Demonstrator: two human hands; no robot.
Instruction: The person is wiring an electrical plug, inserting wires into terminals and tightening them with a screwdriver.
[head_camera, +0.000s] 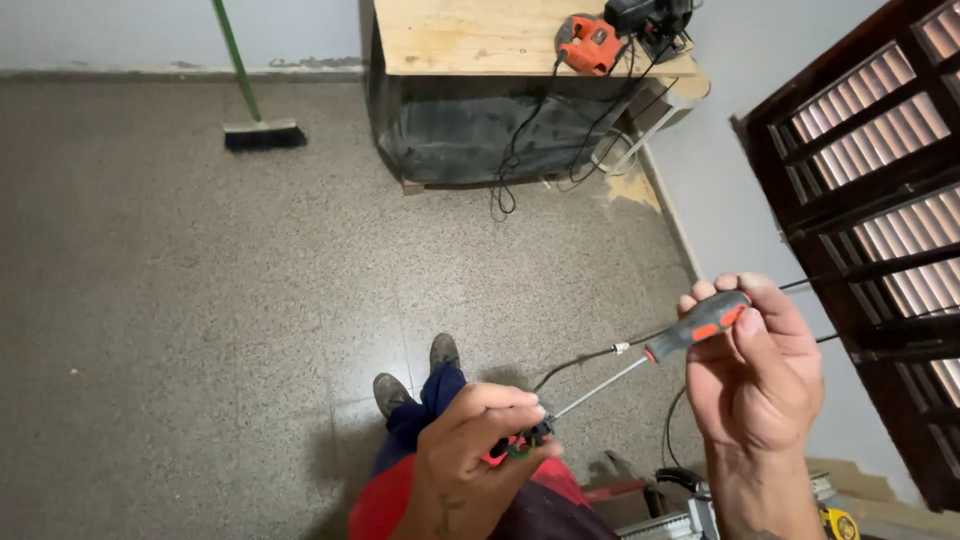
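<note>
My right hand (755, 375) grips a screwdriver (690, 328) by its grey and orange handle, at the lower right. The metal shaft (600, 385) runs down-left, and its tip meets a small dark plug-like part (525, 438) with a bit of green and red on it. That part is pinched in the fingers of my left hand (470, 450), low in the middle. A thin black cable (585, 358) leads away from the part towards the right. Below the hands are my legs and two dark shoes (415, 375).
A wooden workbench (470, 40) stands at the back with an orange power tool (590, 45) and hanging cords. A green-handled broom (255, 120) leans on the back wall. A dark louvred door (880, 220) fills the right side. A yellow tape measure (838, 522) lies at the bottom right.
</note>
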